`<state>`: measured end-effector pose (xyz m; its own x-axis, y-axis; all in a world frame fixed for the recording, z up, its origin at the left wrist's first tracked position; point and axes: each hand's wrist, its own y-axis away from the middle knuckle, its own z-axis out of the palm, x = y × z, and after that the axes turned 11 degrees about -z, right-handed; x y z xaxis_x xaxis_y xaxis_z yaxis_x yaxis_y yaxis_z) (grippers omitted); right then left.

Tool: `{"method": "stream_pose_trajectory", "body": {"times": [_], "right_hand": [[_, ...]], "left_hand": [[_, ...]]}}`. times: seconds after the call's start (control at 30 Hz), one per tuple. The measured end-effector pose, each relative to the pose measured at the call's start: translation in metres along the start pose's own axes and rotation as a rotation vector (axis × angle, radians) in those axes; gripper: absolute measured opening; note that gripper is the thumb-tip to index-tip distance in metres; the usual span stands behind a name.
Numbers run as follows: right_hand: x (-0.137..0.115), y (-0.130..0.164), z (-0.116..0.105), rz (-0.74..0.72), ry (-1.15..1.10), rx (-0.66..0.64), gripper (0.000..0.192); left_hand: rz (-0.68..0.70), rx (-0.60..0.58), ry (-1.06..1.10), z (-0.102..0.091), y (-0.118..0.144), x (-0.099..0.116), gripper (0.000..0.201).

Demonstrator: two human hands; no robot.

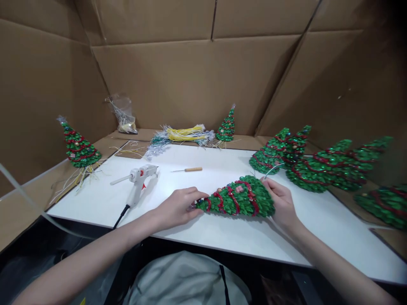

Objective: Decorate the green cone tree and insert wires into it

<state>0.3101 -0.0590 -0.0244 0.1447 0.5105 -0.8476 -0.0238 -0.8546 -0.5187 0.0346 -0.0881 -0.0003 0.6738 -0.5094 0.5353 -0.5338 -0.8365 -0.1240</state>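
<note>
My left hand (182, 207) and right hand (282, 202) grip the Christmas tree (232, 199) by both ends. Probably fixing wire (272, 168); next needs steady holding.

Craft workshop: cardboard walls (197, 80) are enclosing a white worktop (229, 161). Glue gun (137, 188) and wooden-handled tool (193, 169) are resting on it; bundled wires (187, 134) and several similar decorated trees (233, 198) are sharing the space.

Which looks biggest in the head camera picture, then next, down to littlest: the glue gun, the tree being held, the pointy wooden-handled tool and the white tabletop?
1. White tabletop
2. Held tree
3. Glue gun
4. Pointy wooden-handled tool
</note>
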Motion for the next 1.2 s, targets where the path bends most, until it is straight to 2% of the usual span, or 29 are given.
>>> {"method": "stream_pose_trajectory", "body": {"times": [0.47,1.2], "right_hand": [[0.004,-0.001,-0.001,-0.007,-0.013,-0.014,0.04],[0.001,0.002,0.001,0.038,-0.056,0.019,0.037]], "left_hand": [[0.014,0.069,-0.032,0.007,0.002,0.004,0.03],[0.009,0.062,-0.139,0.012,0.002,0.008,0.025]]}}
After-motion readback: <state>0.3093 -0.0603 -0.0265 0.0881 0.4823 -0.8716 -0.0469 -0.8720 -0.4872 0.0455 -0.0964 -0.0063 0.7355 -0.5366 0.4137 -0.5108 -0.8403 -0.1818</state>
